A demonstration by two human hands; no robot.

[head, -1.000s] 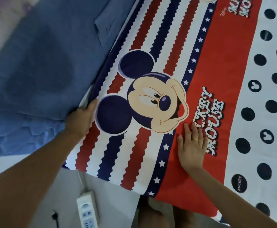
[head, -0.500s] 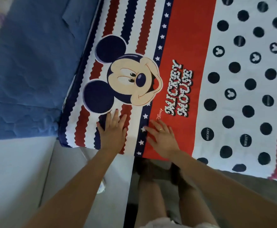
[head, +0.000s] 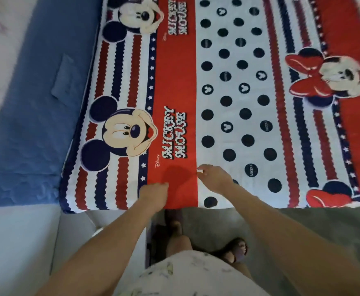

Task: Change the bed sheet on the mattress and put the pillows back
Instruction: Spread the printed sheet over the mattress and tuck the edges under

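Nearest me, the person stands at the bed's near edge, both arms reaching forward over it. The left hand (head: 154, 192) lies on the red band of the sheet (head: 228, 82) with its fingers curled under; whether it pinches cloth or only presses, I cannot tell. The right hand (head: 214, 175) sits just beside it, where the red band meets the dotted white, fingers bent and seemingly pinching a small fold, though blur keeps me from being sure.

The sheet itself covers the mattress and looks flat and smooth, its near edge hanging square along the bed's side. Its long axis seems to run left to right across the view, while the stripes and bands run away from the person toward the far side. The cartoon faces lie sideways.

Left of the bed, a blue cloth (head: 31, 116) lies spread, touching the bed's left edge.

I judge the new sheet is on and nearly done, with only a last tidy along this edge. No pillows are in sight, so putting them back seems still to come.
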